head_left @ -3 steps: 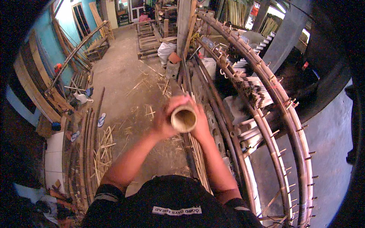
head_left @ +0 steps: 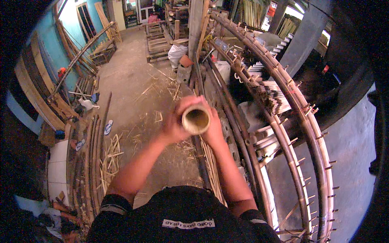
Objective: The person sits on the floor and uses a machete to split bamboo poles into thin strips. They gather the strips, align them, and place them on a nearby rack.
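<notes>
A hollow bamboo pole (head_left: 197, 120) points its cut round end toward me, in the middle of the view. My left hand (head_left: 174, 124) wraps round its left side, somewhat smeared by motion. On the other side my right hand (head_left: 213, 126) grips it, fingers curled over toward the far side. Most of the pole's length is hidden behind its own end and my hands. Below it, a bundle of thin split bamboo strips (head_left: 211, 172) lies along the floor.
To the right, long curved bamboo rails (head_left: 308, 121) bristle with short pegs. Bamboo poles (head_left: 88, 162) and pale offcuts (head_left: 112, 156) lie on the left floor, near a flip-flop (head_left: 108, 127). A white sack (head_left: 176, 54) stands by a post (head_left: 196, 28) ahead.
The pole's open end and both hands have shifted slightly up in the picture, away from my body. My grip stays on the pole.
</notes>
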`<state>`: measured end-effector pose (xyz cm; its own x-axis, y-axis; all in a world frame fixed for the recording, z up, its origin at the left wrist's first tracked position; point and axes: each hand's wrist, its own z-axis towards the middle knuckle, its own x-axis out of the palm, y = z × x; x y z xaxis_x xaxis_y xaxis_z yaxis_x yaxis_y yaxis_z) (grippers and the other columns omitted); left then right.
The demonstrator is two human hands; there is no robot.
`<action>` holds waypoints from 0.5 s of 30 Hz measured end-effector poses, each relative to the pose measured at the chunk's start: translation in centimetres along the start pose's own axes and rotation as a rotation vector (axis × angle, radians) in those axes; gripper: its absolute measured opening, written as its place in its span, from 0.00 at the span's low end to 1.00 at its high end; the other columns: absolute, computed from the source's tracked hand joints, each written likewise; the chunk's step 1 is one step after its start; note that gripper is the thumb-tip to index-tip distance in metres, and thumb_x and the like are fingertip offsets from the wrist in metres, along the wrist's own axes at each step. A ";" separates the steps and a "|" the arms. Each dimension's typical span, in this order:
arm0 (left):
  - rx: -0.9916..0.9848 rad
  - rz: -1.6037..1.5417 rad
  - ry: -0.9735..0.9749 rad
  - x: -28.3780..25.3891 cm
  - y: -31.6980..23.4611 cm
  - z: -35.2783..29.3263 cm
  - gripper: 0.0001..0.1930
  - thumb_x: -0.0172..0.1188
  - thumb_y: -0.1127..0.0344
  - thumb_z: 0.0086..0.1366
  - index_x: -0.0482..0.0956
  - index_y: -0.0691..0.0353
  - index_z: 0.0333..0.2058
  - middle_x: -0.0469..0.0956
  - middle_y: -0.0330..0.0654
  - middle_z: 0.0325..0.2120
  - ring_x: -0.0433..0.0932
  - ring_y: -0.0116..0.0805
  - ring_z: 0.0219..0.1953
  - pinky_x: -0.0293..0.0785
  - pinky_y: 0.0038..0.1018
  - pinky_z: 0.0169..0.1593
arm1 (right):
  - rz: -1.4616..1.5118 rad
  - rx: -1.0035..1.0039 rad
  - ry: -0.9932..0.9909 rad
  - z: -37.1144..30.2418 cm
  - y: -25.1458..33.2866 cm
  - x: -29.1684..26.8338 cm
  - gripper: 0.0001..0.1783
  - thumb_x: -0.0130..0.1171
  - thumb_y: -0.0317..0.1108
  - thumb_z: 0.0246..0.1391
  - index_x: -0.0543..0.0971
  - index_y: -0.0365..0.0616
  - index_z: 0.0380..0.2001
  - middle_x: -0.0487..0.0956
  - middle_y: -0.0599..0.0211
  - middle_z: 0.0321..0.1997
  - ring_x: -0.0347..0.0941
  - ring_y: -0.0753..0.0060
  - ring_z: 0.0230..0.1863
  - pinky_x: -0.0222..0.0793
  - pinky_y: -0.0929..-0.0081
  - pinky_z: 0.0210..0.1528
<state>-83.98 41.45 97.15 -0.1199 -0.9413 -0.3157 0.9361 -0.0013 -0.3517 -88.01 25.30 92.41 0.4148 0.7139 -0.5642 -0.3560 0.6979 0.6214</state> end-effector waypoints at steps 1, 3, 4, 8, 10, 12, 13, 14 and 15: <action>0.008 0.009 0.003 -0.3 0.2 0.9 0.37 0.76 0.62 0.45 0.69 0.60 0.53 0.74 0.47 0.49 0.75 0.48 0.54 0.71 0.37 0.57 | -0.017 -0.017 -0.038 0.3 0.1 0.0 0.51 0.62 0.24 0.45 0.51 0.56 0.71 0.65 0.38 0.63 0.63 0.37 0.63 0.60 0.56 0.66; -0.152 0.038 0.099 -1.8 0.9 3.2 0.42 0.80 0.59 0.42 0.68 0.59 0.56 0.74 0.44 0.52 0.73 0.41 0.55 0.67 0.35 0.61 | 0.052 0.040 -0.141 0.9 0.6 -0.1 0.45 0.63 0.28 0.47 0.54 0.43 0.67 0.73 0.36 0.51 0.73 0.37 0.49 0.70 0.55 0.52; -0.188 0.012 0.087 -2.3 1.3 4.3 0.41 0.79 0.57 0.44 0.68 0.60 0.55 0.75 0.44 0.51 0.73 0.39 0.55 0.67 0.34 0.60 | 0.024 0.097 -0.168 1.0 0.9 -0.4 0.40 0.62 0.29 0.49 0.57 0.42 0.65 0.76 0.39 0.45 0.76 0.38 0.43 0.72 0.55 0.45; -0.143 0.113 0.054 -3.6 2.7 8.0 0.41 0.77 0.54 0.47 0.66 0.61 0.56 0.75 0.45 0.50 0.74 0.40 0.54 0.68 0.35 0.58 | -0.035 0.110 -0.164 1.0 2.8 -2.3 0.25 0.57 0.29 0.54 0.64 0.36 0.55 0.78 0.37 0.34 0.77 0.35 0.34 0.73 0.51 0.36; -0.130 0.114 0.083 -3.7 3.2 9.2 0.43 0.76 0.49 0.48 0.64 0.62 0.57 0.76 0.48 0.50 0.75 0.44 0.53 0.70 0.37 0.57 | -0.043 0.104 -0.181 0.8 4.1 -3.5 0.22 0.56 0.29 0.56 0.64 0.35 0.52 0.78 0.36 0.34 0.76 0.34 0.34 0.72 0.49 0.35; -0.119 0.084 0.082 -3.5 3.5 9.9 0.43 0.75 0.49 0.49 0.64 0.61 0.58 0.76 0.48 0.49 0.75 0.44 0.53 0.70 0.36 0.57 | -0.032 0.041 -0.238 0.9 5.4 -4.6 0.22 0.56 0.28 0.56 0.64 0.35 0.52 0.78 0.37 0.34 0.76 0.34 0.34 0.72 0.49 0.35; -0.105 0.074 0.078 -3.4 3.6 10.2 0.43 0.75 0.49 0.49 0.64 0.61 0.58 0.76 0.48 0.49 0.75 0.43 0.53 0.70 0.36 0.57 | -0.021 0.021 -0.261 1.0 6.1 -5.1 0.22 0.56 0.28 0.56 0.64 0.35 0.52 0.78 0.37 0.33 0.76 0.34 0.34 0.72 0.49 0.35; -0.091 0.105 0.087 -3.4 3.6 10.5 0.43 0.75 0.49 0.50 0.63 0.62 0.58 0.76 0.48 0.49 0.75 0.42 0.53 0.70 0.36 0.57 | -0.025 0.005 -0.276 0.8 6.9 -5.7 0.21 0.57 0.27 0.55 0.65 0.35 0.51 0.77 0.39 0.33 0.76 0.35 0.33 0.72 0.50 0.34; -0.119 0.119 0.084 -3.3 3.6 10.7 0.43 0.75 0.49 0.49 0.63 0.62 0.58 0.76 0.48 0.49 0.75 0.42 0.53 0.70 0.35 0.57 | -0.026 -0.008 -0.294 0.7 7.7 -6.1 0.21 0.57 0.27 0.55 0.65 0.35 0.51 0.77 0.39 0.33 0.76 0.36 0.33 0.72 0.51 0.34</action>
<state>-76.70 40.90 106.36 -0.0429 -0.9010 -0.4318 0.9003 0.1525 -0.4077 -92.67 26.27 101.00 0.6478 0.6499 -0.3974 -0.3487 0.7168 0.6038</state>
